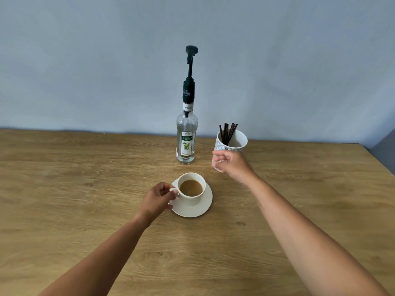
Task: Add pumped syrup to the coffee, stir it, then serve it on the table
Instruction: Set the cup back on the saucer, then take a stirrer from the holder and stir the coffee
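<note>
A white cup of milky coffee (190, 187) stands on a white saucer (196, 210) in the middle of the wooden table (85, 189). My left hand (158, 198) pinches the cup's handle on its left side. Behind the cup stands a clear syrup bottle (186, 144) with a tall black pump (190, 54), its spout facing the cup. To the right of the bottle a patterned white cup (237, 142) holds several dark stirrers (227, 132). My right hand (229, 163) hovers in front of that cup, fingers loosely apart, holding nothing.
A grey-blue wall (106, 71) rises right behind the table's far edge. The table's right edge (378, 161) runs diagonally at the far right.
</note>
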Tool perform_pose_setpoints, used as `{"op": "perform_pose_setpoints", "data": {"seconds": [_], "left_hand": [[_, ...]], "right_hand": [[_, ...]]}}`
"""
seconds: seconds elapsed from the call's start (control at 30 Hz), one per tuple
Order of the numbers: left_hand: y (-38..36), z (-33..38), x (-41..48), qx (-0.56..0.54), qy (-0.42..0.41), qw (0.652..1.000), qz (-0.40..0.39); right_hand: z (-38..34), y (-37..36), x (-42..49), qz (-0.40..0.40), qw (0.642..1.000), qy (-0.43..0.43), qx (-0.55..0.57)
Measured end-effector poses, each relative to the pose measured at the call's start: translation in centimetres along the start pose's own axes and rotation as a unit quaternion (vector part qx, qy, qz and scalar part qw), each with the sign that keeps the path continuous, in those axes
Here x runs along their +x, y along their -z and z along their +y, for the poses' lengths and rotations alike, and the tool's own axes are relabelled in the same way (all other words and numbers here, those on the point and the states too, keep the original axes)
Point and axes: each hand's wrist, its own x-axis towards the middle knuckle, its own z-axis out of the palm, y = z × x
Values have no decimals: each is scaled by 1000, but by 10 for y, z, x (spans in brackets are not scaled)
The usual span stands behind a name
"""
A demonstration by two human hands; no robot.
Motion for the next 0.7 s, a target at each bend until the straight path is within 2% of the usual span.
{"op": "perform_pose_setpoints", "data": {"seconds": [0.13,0.23,0.47,0.7], "left_hand": [[3,0,2,13,-2,1000,-6],[4,1,4,17,0,1000,-6],[8,4,7,32,4,999,-27],[12,4,9,29,7,999,-41]], "right_hand": [[-14,21,28,134,991,-9,-1],[-17,28,52,180,982,-20,-62],[-21,24,86,162,965,-49,-201],[-24,16,98,150,959,-80,-225]]}}
